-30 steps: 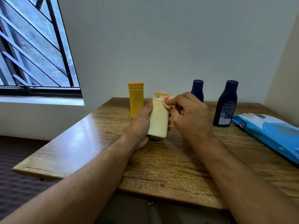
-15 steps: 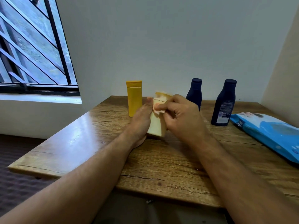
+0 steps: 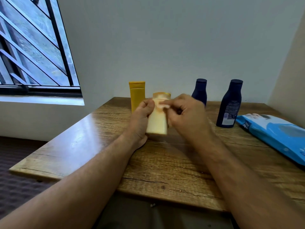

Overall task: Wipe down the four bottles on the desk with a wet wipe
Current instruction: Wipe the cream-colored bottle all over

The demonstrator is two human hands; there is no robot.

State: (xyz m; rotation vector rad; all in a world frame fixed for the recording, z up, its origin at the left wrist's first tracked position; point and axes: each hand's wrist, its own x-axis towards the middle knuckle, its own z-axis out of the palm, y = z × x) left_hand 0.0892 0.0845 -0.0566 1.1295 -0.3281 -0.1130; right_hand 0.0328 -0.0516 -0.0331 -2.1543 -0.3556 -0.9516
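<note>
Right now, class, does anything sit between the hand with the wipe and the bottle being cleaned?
Nothing visible. The right hand presses the wipe directly against the cream bottle, which the left hand holds.

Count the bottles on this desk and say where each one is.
4: a yellow bottle at the back; a cream bottle in the left hand; two dark blue bottles to the right.
</note>
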